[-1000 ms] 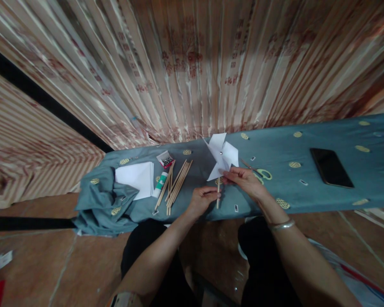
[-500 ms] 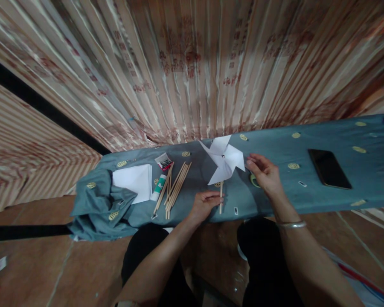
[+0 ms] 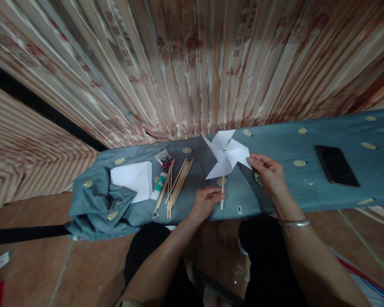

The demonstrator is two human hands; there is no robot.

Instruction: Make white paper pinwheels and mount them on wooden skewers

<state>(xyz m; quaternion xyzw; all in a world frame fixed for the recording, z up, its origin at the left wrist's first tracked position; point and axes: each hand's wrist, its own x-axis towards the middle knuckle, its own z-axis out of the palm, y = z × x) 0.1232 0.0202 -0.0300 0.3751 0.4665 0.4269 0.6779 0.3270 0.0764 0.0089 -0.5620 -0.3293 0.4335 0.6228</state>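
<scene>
At the near edge of the cloth: left hand was closed on the stick, thumb and fingers clamped low on the shaft. My read is that the low grip kept the head clear of the fingers and the stick steady. The stick ran up and away from the person, its lower end by the table edge.

The white paper pinwheel sat on top of the stick, held at its centre by a pin, with the blades spread just above the cloth. Right hand was at the tip of the right-side blade, fingers curled. I couldn't tell a pinch from a light touch. A bangle was on that wrist.

Further left, all within the left hand's reach, probably staged as stock:
- spare sticks in a loose bundle
- a glue tube touching the bundle
- paper sheets stacked flat

The only container was a small box, open, at the far end of the bundle. It held small dark and red bits, too small to identify. A phone lay face up well to the right, apart from everything else.
</scene>
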